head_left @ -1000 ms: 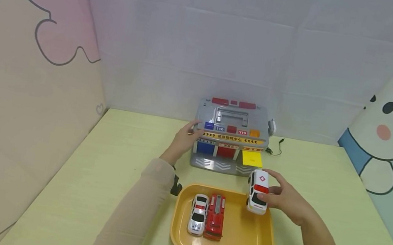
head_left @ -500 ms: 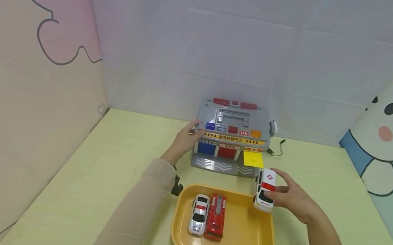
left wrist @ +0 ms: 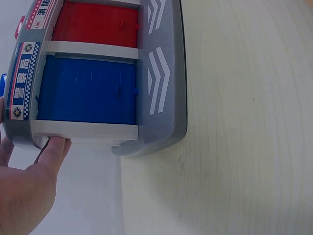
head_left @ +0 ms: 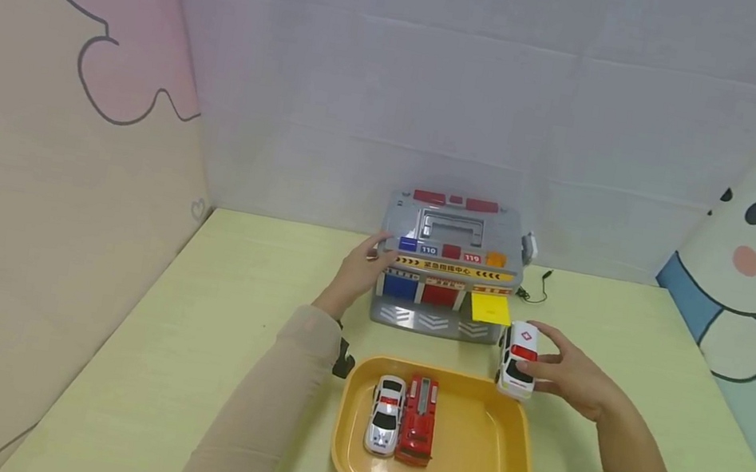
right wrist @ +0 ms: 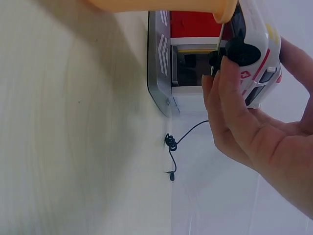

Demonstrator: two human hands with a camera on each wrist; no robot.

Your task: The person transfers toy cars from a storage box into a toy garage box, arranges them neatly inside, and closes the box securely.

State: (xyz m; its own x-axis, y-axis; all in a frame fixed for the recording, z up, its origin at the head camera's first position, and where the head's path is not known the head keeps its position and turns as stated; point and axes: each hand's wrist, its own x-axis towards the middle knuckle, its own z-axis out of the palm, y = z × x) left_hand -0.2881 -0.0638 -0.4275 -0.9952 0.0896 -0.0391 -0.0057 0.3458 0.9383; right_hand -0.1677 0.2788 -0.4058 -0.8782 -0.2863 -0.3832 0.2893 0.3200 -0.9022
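In the head view my right hand (head_left: 576,377) holds a white toy ambulance (head_left: 518,356) by its sides, above the back right rim of the yellow tray (head_left: 469,466). The right wrist view has the fingertips of this hand (right wrist: 269,137) against the ambulance's (right wrist: 264,41) underside, near a black wheel. My left hand (head_left: 354,273) grips the left end of a grey toy emergency station (head_left: 400,219). Its blue door (head_left: 400,287) and red door (head_left: 439,295) are down; the yellow door (head_left: 489,308) is raised. In the tray lie a police car (head_left: 384,422) and a red fire truck (head_left: 418,427).
A thin black cord (head_left: 535,297) lies on the table (head_left: 189,338) to the right of the station. A white wall (head_left: 339,101) stands behind the station, and printed panels flank the table on both sides.
My right hand has moved the ambulance right and slightly back, from over the tray's inside to its back right rim. The left hand stays on the station. The whole view shifts slightly.
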